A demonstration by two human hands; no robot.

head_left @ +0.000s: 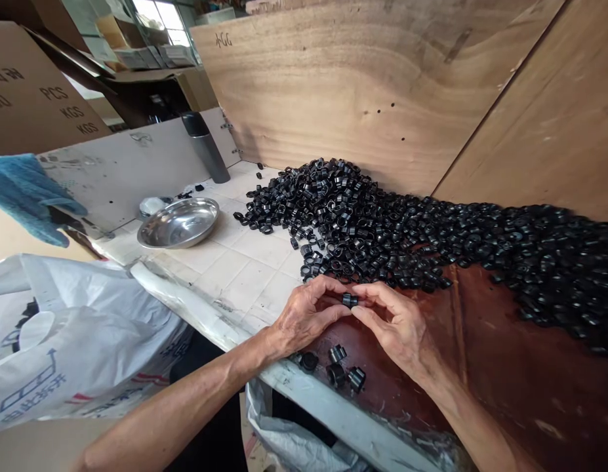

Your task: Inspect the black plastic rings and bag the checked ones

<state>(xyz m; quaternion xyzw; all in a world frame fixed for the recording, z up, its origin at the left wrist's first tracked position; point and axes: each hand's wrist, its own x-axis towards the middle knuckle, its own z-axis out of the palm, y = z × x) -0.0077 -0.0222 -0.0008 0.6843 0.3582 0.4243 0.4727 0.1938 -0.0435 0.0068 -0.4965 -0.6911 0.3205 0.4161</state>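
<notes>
Between the fingertips of my two hands is a small black ribbed plastic fitting. My left hand pinches it from the left with thumb and fingers. From the other side my right hand grips it the same way. Just below, near the table's front edge, lie several loose black fittings, some on their sides. Beyond my fingers spreads a large heap of black ring-shaped pieces, running off to the right.
A shallow metal bowl sits at the left, with a dark flask behind it. A wooden board walls the back. White sacks hang at the left, under a blue cloth. Cardboard boxes stand farther back.
</notes>
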